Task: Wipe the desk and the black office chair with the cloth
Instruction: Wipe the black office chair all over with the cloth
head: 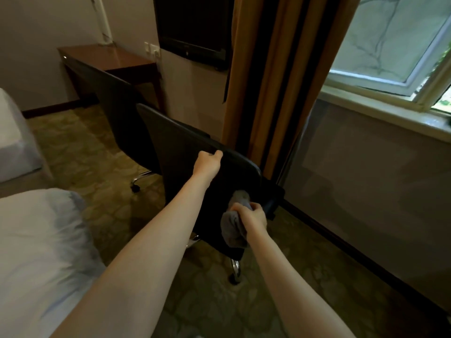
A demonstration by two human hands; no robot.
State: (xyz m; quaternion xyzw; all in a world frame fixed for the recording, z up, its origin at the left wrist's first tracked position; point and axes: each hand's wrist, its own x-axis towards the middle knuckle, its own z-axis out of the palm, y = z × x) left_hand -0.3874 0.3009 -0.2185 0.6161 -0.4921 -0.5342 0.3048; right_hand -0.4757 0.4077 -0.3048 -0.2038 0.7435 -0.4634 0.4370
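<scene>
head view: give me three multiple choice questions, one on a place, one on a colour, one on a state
1. Where does the left hand grip?
A the desk
B the top edge of the black office chair
C the window sill

2. What colour is the cloth?
A white
B red
C grey

3. How is the window?
A swung open
B shut
C fully behind the curtain

Answers:
1 B, its fingers curl over the top edge of the chair back.
2 C, the cloth bunched in the right hand is grey.
3 A, the sash stands angled away from its frame.
</scene>
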